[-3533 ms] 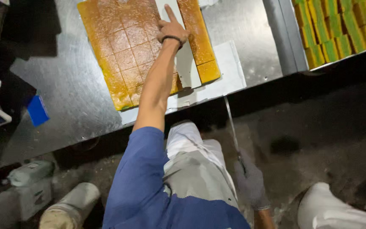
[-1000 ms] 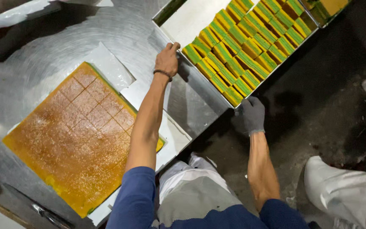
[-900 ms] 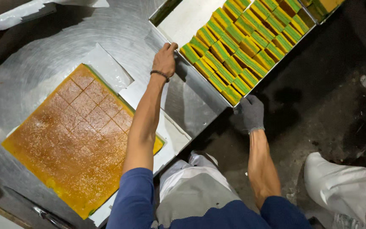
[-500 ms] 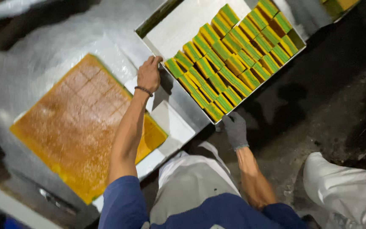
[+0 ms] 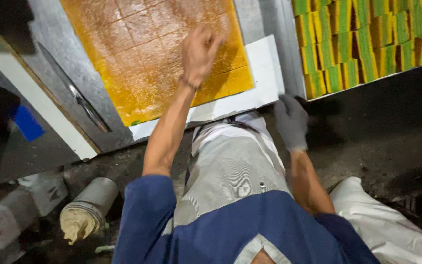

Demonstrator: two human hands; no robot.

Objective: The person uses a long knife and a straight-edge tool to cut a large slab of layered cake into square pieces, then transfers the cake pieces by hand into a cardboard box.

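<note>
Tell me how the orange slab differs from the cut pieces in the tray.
The slab is one flat orange sheet, only scored into squares; the pieces are separate, packed in rows. The slab shows its brownish top; the pieces show green and yellow layers. The bare left hand hovers over the slab, while the gloved right hand is below the tray's corner. Both look like cake.

A food-production kitchen is indicated by a large scored slab of golden cake [image 5: 157, 54] laid on a steel worktable [image 5: 54, 83], with a tray of cut green-and-yellow cake pieces [image 5: 367, 44] set just right of the slab.
</note>
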